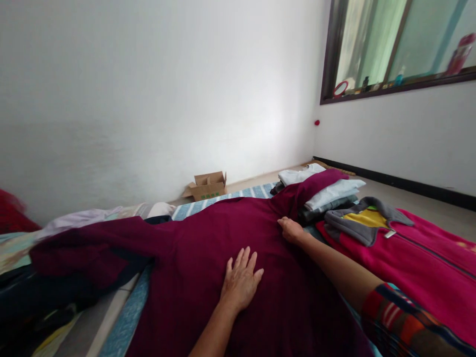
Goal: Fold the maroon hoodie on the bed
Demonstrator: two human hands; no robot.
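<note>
A large maroon garment (193, 258) lies spread out over a blue striped mat (128, 317) on the floor. My left hand (241, 281) rests flat on its middle, fingers apart, holding nothing. My right hand (290, 230) is at the garment's right edge with fingers curled, pinching the cloth near the sleeve that runs up over a stack of folded clothes (327, 193).
A pink fleece jacket (420, 263) with a grey collar lies to the right. An open cardboard box (208, 186) stands by the back wall. Loose clothes (44, 248) are heaped at the left. A window sill (401, 84) with small items is high on the right wall.
</note>
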